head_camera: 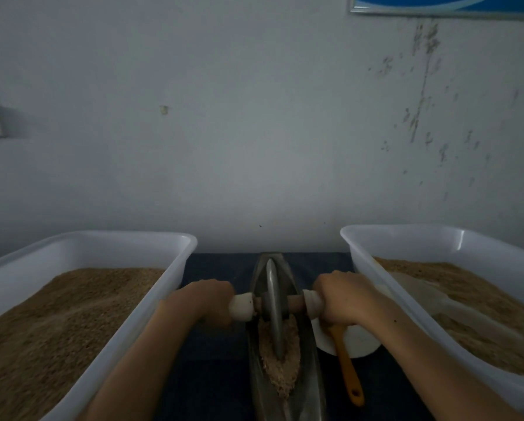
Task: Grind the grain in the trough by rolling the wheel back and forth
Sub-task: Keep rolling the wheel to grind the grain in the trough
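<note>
The wheel (273, 305) stands on edge in the narrow metal trough (307, 354) between the two white tubs (175, 262), its rim sunk into the grain (280, 357) heaped at the near half. It looks like a heavy metal disc, stiff and thin-edged, so it should crush by its own weight and would tip sideways if one side were pushed harder than the other. The place to hold it is the axle (294, 302), by the pale sleeves at either end, well clear of the rim.

That is where the hands are. The left hand (204, 299) is curled over the left sleeve and the right hand (339, 297) over the right one, knuckles up, both wrapped tight around it. Forearms reach in low and roughly level from either side, elbows out, wrists nearly straight.

The grain is loose and crumbly and will likely creep up the trough walls. A yellow-handled brush (347, 366) lies just right of the trough, its head over a white bowl (361, 341); in this dim light I can't tell whether the bowl holds anything.
</note>
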